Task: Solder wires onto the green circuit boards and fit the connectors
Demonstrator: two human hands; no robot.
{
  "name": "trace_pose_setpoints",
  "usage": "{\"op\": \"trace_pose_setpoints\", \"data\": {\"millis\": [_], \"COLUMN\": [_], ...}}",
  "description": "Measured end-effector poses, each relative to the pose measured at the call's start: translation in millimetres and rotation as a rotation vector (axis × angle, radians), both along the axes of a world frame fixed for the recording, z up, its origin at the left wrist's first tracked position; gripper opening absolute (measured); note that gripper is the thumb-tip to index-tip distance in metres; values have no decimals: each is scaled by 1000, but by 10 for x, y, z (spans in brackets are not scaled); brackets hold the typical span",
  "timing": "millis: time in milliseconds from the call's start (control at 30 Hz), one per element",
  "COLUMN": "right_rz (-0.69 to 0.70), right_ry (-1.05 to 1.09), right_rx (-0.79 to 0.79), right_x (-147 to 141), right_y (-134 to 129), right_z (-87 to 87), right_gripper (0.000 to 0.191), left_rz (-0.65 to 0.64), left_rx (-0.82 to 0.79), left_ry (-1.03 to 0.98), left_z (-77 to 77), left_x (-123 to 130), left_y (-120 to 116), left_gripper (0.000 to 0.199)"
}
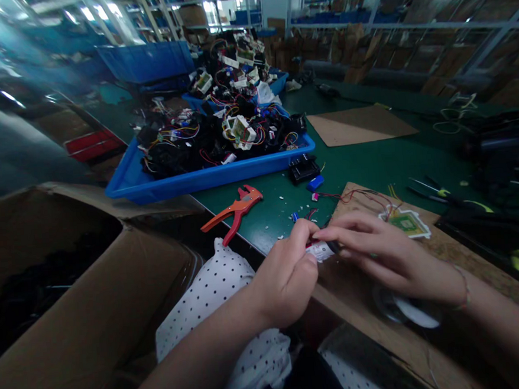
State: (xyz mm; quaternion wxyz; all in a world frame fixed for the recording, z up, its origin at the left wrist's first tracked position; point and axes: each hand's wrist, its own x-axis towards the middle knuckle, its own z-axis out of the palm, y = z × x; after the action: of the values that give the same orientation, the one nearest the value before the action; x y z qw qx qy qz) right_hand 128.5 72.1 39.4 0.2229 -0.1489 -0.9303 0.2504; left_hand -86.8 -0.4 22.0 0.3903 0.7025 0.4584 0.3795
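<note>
A small white-labelled part (320,250) with print on it and a dark end sits between my hands at the board's edge. My left hand (287,278) is closed, pinching it from the left. From the right, the fingers of my right hand (381,248) bend over its dark end, their tips meeting my left fingers. What those tips pinch is mostly hidden. Just beyond lie a small blue part (295,217) with wires and a white-and-pink connector (315,196). Red and black wires run from there toward a green circuit board (406,224) in a white frame.
Orange wire strippers (238,211) lie at the table edge. Behind them stands a blue tray (214,177) heaped with wired black parts. A black holder (304,169), a blue block (315,183), a cardboard sheet (361,123) and pliers (437,191) lie about. An open carton (158,272) stands left.
</note>
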Motion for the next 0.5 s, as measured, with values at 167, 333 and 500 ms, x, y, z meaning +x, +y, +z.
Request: {"op": "trace_pose_setpoints", "data": {"millis": [167, 333, 500], "right_rz": [-1, 0, -2], "right_ry": [8, -13, -10], "right_rx": [21, 48, 61], "right_x": [1, 25, 33], "right_y": [14, 8, 8], "right_z": [3, -18, -21], "right_gripper": [54, 55, 53], "left_rz": [-3, 21, 21], "left_rx": [-5, -17, 2], "left_ry": [-9, -5, 16], "left_z": [12, 39, 19], "left_x": [9, 16, -10], "left_y": [10, 0, -3], "left_gripper": [20, 19, 17]}}
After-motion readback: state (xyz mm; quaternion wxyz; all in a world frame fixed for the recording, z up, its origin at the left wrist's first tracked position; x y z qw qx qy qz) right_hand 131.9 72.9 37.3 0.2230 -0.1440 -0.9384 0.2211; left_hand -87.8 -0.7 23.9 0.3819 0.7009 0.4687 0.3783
